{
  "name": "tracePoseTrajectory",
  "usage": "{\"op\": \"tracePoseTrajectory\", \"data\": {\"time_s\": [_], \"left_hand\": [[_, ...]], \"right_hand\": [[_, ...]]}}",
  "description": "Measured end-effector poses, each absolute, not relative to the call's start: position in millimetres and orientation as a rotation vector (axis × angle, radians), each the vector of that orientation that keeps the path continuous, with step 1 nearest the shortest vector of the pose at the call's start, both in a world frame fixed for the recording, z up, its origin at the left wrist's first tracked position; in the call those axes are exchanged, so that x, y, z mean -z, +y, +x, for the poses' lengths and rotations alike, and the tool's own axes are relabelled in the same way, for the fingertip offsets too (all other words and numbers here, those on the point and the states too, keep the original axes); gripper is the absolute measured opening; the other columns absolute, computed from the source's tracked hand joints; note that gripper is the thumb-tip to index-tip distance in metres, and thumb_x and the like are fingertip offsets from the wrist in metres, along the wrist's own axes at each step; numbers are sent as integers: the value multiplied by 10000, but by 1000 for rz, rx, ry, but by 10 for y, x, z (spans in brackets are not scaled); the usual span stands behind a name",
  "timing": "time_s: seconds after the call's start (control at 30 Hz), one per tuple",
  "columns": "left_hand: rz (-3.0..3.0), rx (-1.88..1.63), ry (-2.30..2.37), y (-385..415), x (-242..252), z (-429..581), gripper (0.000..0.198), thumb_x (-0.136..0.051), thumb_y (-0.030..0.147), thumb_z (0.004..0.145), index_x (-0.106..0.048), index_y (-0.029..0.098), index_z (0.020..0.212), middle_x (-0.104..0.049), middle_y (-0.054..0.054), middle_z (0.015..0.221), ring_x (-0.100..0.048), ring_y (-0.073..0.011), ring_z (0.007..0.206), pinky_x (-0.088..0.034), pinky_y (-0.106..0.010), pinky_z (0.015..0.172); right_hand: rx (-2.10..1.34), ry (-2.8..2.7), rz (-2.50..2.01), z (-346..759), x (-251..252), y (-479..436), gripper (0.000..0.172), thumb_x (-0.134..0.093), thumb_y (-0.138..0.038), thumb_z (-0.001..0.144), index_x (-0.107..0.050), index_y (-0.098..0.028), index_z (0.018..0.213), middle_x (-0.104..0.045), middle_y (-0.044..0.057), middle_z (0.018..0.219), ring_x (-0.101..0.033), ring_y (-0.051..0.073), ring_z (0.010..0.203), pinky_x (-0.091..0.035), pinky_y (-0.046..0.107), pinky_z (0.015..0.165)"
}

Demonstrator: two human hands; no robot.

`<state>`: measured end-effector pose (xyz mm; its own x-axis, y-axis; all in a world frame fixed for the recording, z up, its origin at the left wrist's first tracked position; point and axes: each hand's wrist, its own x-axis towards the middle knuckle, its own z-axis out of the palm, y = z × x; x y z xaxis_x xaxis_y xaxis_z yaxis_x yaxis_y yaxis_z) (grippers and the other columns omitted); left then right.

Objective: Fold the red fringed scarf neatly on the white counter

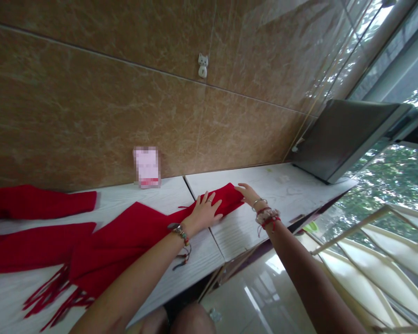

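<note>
A red scarf [125, 239] lies across the white counter, its fringe spread toward the lower left and its right part gathered into a narrow, folded strip. My left hand [202, 214] rests flat on that strip with the fingers spread. At the strip's right end, my right hand [248, 194] grips the edge of the cloth; part of its grip is hidden. Two more folded red cloths, an upper one [42, 202] and a lower one [38, 246], lie at the far left.
The white counter [264, 204] runs along a brown tiled wall [90, 102]. A blurred pink-and-white card [146, 167] leans there. A cat-shaped ornament [202, 66] is on the wall. At the right end stands a dark grey box-shaped object [344, 134], with a cream railing [362, 260] below.
</note>
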<state>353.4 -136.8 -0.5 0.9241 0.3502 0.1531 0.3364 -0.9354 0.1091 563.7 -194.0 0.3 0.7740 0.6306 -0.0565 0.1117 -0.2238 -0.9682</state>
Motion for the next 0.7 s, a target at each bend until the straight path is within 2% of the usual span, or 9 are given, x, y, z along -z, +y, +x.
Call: {"op": "tracePoseTrajectory", "data": {"time_s": [0.1,0.23,0.33,0.5,0.6,0.7], "left_hand": [[3000,-263,515,-1319,55,3535,490,-402,388,870,-353,193,1317,-275,-159,1401,-171,-342,1291,-214,-519,995],[3029,-298,397,-1250,162,3484,442,-394,372,880,-362,265,1307,-278,-116,1408,-190,-304,1293,-222,-489,998],[3017,-312,332,-1214,207,3449,412,-381,388,884,-379,319,1290,-260,-92,1418,-187,-302,1293,-213,-492,998],[2982,-344,274,-1198,225,3426,396,-392,420,872,-406,360,1264,-245,-72,1423,-171,-310,1294,-208,-502,995],[2966,-402,254,-1188,252,3416,399,-425,416,859,-418,363,1255,-256,-67,1417,-163,-307,1296,-197,-485,1007],[2941,-450,223,-1161,290,3407,401,-416,438,858,-418,371,1254,-262,-52,1416,-157,-299,1300,-187,-473,1017]], "right_hand": [[-529,-665,-1852,5670,-47,-1874,341,-649,-238,557,-576,-201,887,-569,-43,554,-531,124,519,-433,241,475],[-424,-772,-1995,5705,6,-1869,201,-647,-128,525,-591,-213,698,-492,-57,454,-550,164,572,-446,300,568],[-303,-844,-2080,5667,53,-1880,187,-615,-66,523,-572,-224,613,-504,-25,470,-569,213,656,-435,345,640],[-113,-970,-2139,5570,-32,-1768,191,-615,-113,568,-600,-213,730,-603,44,655,-581,251,763,-415,378,719],[-26,-1032,-2172,5573,-102,-1695,161,-598,-186,630,-605,-244,780,-618,33,700,-593,244,770,-427,379,725],[35,-1089,-2229,5594,-73,-1703,161,-550,-187,686,-607,-278,806,-625,24,712,-597,229,768,-438,365,715]]}}
